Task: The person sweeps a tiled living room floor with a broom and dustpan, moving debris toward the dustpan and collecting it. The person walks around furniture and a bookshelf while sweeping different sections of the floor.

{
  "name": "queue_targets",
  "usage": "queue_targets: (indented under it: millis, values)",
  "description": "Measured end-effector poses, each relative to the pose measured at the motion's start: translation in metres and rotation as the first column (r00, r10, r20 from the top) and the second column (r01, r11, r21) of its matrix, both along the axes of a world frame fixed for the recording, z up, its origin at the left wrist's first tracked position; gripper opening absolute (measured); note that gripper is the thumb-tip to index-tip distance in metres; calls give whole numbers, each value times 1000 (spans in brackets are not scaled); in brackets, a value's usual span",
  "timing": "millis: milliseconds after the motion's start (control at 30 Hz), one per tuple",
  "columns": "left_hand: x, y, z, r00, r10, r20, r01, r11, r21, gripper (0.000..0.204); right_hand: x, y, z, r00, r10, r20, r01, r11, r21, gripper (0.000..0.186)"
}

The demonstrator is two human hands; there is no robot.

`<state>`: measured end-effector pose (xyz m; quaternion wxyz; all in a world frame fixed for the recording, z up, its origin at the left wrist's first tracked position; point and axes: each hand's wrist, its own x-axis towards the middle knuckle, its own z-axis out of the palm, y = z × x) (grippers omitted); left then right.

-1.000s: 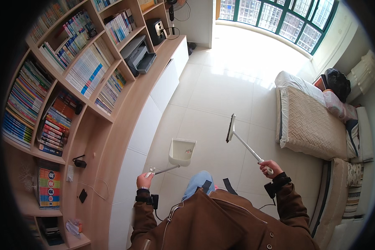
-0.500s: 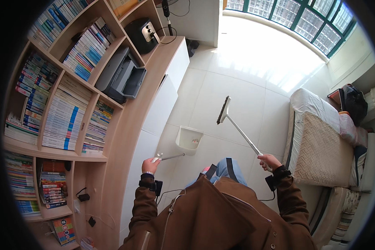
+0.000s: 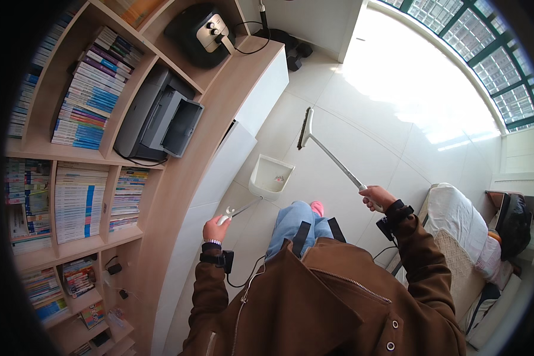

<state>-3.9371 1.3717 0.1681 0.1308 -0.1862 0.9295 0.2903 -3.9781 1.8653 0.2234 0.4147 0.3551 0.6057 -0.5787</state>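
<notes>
My left hand [image 3: 218,228] is closed round the white handle end of a long-handled dustpan [image 3: 266,191]. Its pale pan lies on the floor ahead of that hand, with small bits of debris inside. On the right, my right hand [image 3: 378,199] grips the white handle of a broom [image 3: 336,159]. The broom's thin grey pole slants away to the upper left, and its white head with dark bristles is beyond the dustpan, apart from it. I cannot tell whether the bristles touch the floor.
Along the left stands a wooden bookcase [image 3: 115,237] with books, a printer [image 3: 160,115] and an air fryer [image 3: 200,37]. White cabinet doors [image 3: 231,155] run below. At right is a bed [image 3: 457,221] with a black bag [image 3: 512,224]. Dumbbells [image 3: 299,54] lie by the far wall.
The view has shifted and turned, with the bookcase larger and the bed lower right. A pink slipper now shows ahead of my knees. Both hands keep their holds.
</notes>
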Motion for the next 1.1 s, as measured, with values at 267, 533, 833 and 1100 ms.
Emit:
queue_targets:
  millis: [267, 533, 833, 1100]
  values:
    - [-118, 60, 10, 1000, -4, 16, 4, 1000, 30, 39, -206, -4, -33, 999, -27, 18, 29, 991, -133, 17]
    - [-258, 138, 27, 990, -125, 68, 126, 992, -9, 41, -356, 66, -73, 999, 44, 21, -43, 996, -79, 14]
    - [-390, 252, 21, 984, -149, 96, 151, 989, -8, 41, -487, 210, -120, 994, -89, 68, 95, 991, -92, 12]
    - [-486, 300, 31, 959, -255, 124, 257, 966, -5, 41, -473, 311, -102, 914, -374, 159, 399, 899, -178, 8]
